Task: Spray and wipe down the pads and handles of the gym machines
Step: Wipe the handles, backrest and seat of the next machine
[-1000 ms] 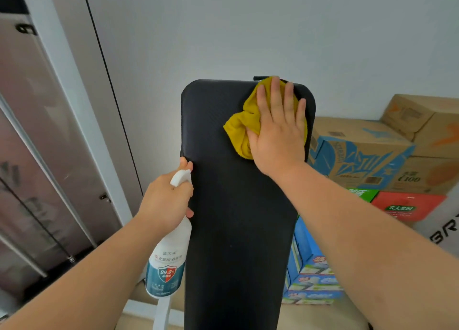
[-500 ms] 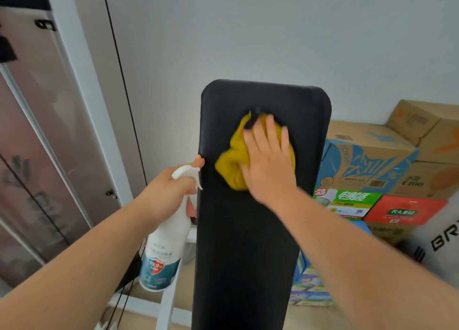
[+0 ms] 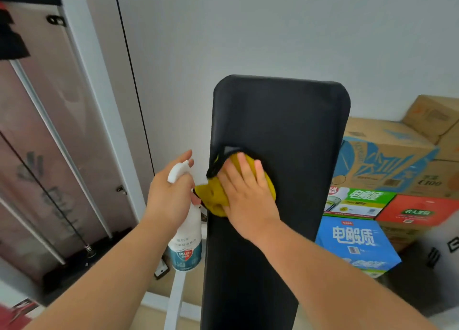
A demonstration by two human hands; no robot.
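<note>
A long black bench pad (image 3: 280,121) runs away from me up the middle of the view. My right hand (image 3: 244,195) lies flat on a yellow cloth (image 3: 213,196) and presses it against the pad's left edge, about halfway along. A black-trimmed corner of the cloth is folded up above my fingers. Just left of the pad, my left hand (image 3: 171,193) grips the neck of a white spray bottle (image 3: 186,245) with a teal label. The bottle hangs upright beside the pad.
Stacked cardboard and coloured drink cartons (image 3: 387,170) fill the right side against the white wall. A blue carton (image 3: 355,242) sits beside the pad. On the left stands a machine frame with slanted rails and a cable (image 3: 49,195). A white bar (image 3: 176,297) runs under the bench.
My right hand has slid the cloth down from the pad's top right corner to its left edge near the middle. The left hand with the bottle stays close beside the pad.
</note>
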